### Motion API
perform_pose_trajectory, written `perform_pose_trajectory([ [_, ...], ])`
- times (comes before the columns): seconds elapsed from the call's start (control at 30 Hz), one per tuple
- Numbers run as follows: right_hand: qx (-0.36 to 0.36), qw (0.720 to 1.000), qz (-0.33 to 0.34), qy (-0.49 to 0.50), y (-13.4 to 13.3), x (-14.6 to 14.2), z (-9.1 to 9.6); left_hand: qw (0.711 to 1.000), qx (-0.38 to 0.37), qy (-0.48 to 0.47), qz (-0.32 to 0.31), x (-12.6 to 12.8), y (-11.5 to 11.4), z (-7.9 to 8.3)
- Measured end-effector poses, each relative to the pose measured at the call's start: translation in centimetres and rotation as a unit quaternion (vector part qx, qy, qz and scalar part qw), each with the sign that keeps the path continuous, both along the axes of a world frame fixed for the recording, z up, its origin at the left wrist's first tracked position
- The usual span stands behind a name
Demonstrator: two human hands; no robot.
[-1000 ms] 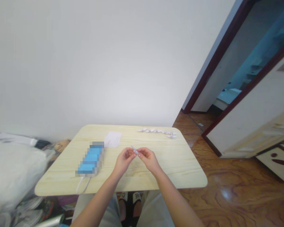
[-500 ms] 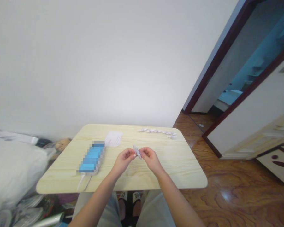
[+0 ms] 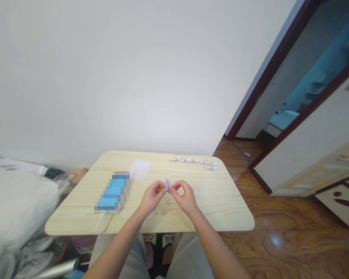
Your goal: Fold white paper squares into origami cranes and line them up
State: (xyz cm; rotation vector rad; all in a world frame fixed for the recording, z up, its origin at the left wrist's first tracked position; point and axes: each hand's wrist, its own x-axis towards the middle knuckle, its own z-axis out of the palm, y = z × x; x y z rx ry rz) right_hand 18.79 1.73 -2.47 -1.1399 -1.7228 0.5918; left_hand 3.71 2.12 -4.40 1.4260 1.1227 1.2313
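Note:
Between my two hands, over the middle of the table, is a small folded piece of white paper. My left hand pinches its left side between thumb and fingertips. From the right, my right hand pinches it too, with thumb and index finger forming a ring. Beyond my hands, a row of folded white paper pieces lies near the table's back edge, with a smaller folded piece at its right end. The fine folds are too small to make out.
On the table, a phone with a blurred screen and a white cable lies at left. A flat sheet of paper is behind it. A white wall rises at the back. Bags and a white bundle crowd the left side.
The folded paper has turned slightly and stands more upright. My right hand's fingers have shifted their pinch, opening a rounder gap between thumb and index finger.

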Motion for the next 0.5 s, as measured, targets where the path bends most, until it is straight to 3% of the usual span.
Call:
perform_pose_trajectory([
  [0.27,-0.020,1.000,0.006,0.007,0.52,-0.03,-0.49,1.000,0.017,-0.003,0.001,0.02,0.03,-0.14],
  [0.5,-0.034,0.999,-0.032,-0.012,0.55,-0.27,-0.51,0.999,0.023,0.028,0.017,0.07,0.04,-0.29],
])
